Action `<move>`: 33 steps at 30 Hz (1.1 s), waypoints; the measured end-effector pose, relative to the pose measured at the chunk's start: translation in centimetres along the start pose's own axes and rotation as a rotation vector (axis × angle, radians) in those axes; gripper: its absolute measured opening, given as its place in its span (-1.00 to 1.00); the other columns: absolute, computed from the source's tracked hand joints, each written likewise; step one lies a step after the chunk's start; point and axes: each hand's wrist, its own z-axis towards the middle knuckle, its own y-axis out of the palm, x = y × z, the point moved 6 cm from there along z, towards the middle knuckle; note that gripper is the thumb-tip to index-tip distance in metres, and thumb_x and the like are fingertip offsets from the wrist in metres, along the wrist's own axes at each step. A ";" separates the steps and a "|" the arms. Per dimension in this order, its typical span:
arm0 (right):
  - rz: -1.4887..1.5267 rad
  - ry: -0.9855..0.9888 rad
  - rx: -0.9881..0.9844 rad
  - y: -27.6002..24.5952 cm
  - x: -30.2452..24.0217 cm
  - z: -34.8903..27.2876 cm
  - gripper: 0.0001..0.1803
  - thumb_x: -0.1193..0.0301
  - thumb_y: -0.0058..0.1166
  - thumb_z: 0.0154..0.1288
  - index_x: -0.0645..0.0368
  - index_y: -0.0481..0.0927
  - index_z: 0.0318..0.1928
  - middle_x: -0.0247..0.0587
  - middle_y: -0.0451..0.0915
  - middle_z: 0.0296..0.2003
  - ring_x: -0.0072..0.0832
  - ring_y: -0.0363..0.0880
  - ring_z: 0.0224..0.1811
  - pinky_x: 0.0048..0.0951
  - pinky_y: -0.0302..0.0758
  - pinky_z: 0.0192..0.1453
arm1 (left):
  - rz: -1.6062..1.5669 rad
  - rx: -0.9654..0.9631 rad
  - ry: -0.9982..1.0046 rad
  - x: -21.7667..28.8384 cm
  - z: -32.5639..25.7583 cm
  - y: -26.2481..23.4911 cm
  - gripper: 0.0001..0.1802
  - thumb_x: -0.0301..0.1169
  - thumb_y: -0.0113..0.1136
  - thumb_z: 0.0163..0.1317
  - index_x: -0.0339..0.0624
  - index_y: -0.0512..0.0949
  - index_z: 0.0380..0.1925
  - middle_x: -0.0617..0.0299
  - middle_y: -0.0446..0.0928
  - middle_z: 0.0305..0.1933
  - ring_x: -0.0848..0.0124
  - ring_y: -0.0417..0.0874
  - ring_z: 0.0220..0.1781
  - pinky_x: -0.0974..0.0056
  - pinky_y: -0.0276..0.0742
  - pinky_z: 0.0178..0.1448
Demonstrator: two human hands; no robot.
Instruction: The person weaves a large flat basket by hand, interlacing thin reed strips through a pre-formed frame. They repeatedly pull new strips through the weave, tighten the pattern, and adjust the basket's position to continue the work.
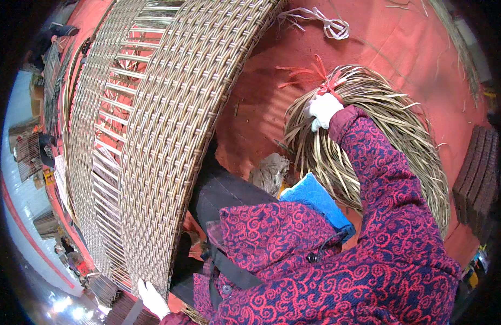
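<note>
A large woven wicker panel [174, 108] stands tilted along my left side, its middle band an open row of bare rungs. At its near lower corner, my left hand [153, 300] in a white glove grips the edge, some fingers hidden. My right hand [323, 110], also gloved in white, reaches out to a thick bundle of tan wicker strands [370, 130]. Its fingers are closed on the bundle's gathered end, just beside a red tie [330, 85]. The loose strands curve down and to the right, behind my sleeve.
Reddish sheeting [261, 97] covers the floor. A knotted white cord [336, 28] lies beyond the bundle. By my leg are a crumpled grey-white wad [270, 172] and a blue pad [315, 197]. Dark ribbed pieces [475, 179] are stacked at the far right.
</note>
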 end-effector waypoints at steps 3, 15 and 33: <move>0.242 -0.039 -0.044 -1.1 0.1 -1.2 -0.56 0.07 0.51 -0.03 0.01 0.81 -0.15 -0.08 0.74 -0.23 -0.11 0.70 -0.04 -0.08 0.57 0.08 | 0.000 -0.007 0.008 -0.6 0.4 0.6 -0.48 -0.24 0.00 0.57 -0.37 0.45 0.37 -0.14 0.48 0.43 0.03 0.48 0.44 0.14 0.30 0.53; -0.074 -0.317 0.376 -6.3 -4.8 -6.7 -0.82 0.35 0.09 0.29 -0.07 0.76 -0.22 -0.25 0.62 -0.33 -0.20 0.68 -0.19 -0.19 0.59 -0.05 | -0.384 0.262 0.362 9.2 -1.8 -2.0 -0.61 -0.45 0.06 0.53 -0.36 0.54 0.27 -0.05 0.59 0.31 0.06 0.54 0.37 0.11 0.35 0.50; 0.293 -0.153 0.158 -9.2 -7.0 -6.4 -0.71 0.24 0.09 0.28 0.12 0.75 -0.16 -0.08 0.75 -0.22 -0.13 0.71 -0.07 -0.18 0.57 0.11 | -0.738 0.065 1.064 26.9 -5.4 -1.4 -0.62 -0.50 0.31 0.24 -0.21 0.70 0.09 0.00 0.72 0.12 0.02 0.70 0.16 0.04 0.53 0.31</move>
